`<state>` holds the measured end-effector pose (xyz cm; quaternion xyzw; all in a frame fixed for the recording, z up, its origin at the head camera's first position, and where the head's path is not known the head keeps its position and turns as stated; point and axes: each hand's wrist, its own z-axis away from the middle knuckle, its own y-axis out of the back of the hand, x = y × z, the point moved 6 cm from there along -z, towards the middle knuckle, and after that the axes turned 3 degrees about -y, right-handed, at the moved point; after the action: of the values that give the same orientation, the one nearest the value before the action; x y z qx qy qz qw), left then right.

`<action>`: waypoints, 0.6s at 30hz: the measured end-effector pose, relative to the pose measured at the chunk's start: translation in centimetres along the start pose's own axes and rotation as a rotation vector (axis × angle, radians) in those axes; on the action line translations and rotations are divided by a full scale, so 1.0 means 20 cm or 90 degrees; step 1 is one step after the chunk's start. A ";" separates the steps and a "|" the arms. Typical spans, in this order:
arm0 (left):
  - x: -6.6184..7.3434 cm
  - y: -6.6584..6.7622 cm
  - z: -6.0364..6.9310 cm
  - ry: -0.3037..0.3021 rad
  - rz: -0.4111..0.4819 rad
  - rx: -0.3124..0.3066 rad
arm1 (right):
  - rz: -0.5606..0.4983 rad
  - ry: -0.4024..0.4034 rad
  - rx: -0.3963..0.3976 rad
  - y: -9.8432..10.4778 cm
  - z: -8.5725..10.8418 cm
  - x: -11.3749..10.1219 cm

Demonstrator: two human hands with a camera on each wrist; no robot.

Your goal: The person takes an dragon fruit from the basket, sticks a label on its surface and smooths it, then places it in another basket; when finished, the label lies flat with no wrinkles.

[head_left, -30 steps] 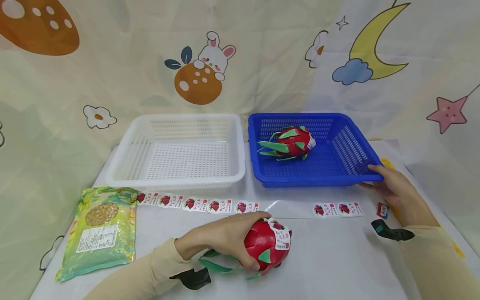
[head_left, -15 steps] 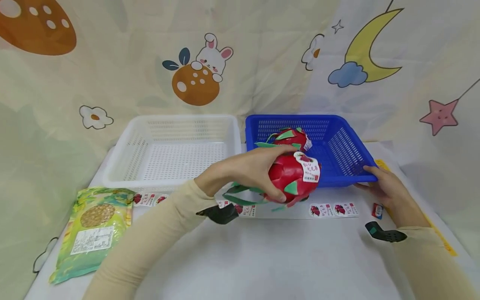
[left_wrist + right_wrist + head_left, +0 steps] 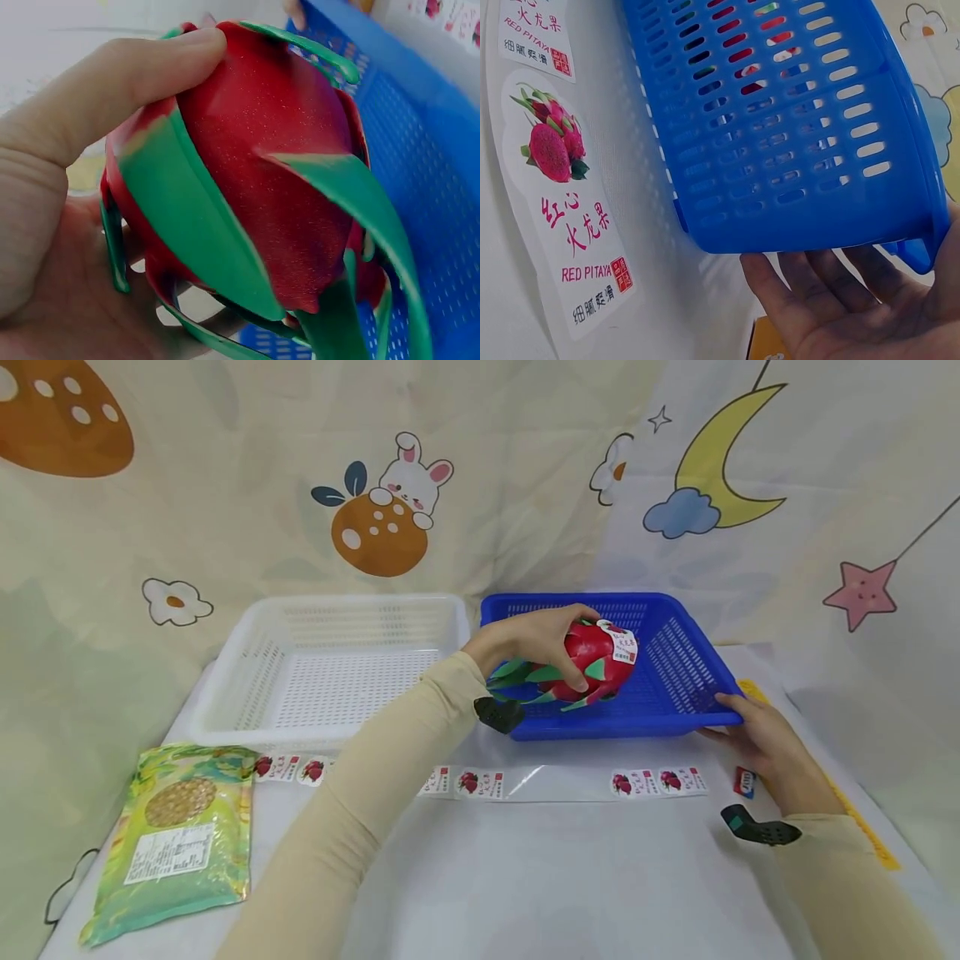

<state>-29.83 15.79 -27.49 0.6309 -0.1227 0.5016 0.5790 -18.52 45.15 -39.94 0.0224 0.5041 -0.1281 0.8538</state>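
My left hand [image 3: 536,639] grips a red dragon fruit [image 3: 596,652] with green leaf tips and a white sticker, thumb on one side. It is over the blue basket [image 3: 615,727]; whether it touches the bottom I cannot tell. Up close in the left wrist view, the thumb presses the fruit's [image 3: 262,112] red skin. A second dragon fruit lies in the basket, largely hidden behind my left hand. My right hand [image 3: 765,743] holds the basket's front right corner, thumb on the rim. In the right wrist view its fingers [image 3: 829,277] curl under the slotted wall.
To the left stands a white slotted basket [image 3: 360,620]. A strip of dragon fruit stickers [image 3: 480,785] runs along the table before both baskets. A green-yellow bag [image 3: 180,827] lies at left. Near my right wrist are a small red-and-blue packet [image 3: 745,782] and a yellow strip [image 3: 862,827].
My left hand has lifted the dragon fruit off the table and carried it forward over the blue basket. My right hand has stayed at the basket's corner.
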 end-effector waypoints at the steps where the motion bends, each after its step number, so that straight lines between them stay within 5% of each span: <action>1: -0.01 0.00 -0.02 0.005 -0.005 -0.003 | 0.006 0.001 0.003 0.00 0.00 0.00; 10: -0.03 0.01 -0.12 0.036 -0.036 0.014 | 0.036 0.015 0.009 -0.01 -0.01 0.00; 18: -0.01 -0.07 -0.18 0.026 -0.024 -0.009 | 0.002 0.008 0.003 -0.01 0.00 0.01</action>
<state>-30.56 19.27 -29.09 0.6184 -0.1025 0.5028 0.5952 -18.49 44.94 -40.05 0.0264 0.5089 -0.1278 0.8509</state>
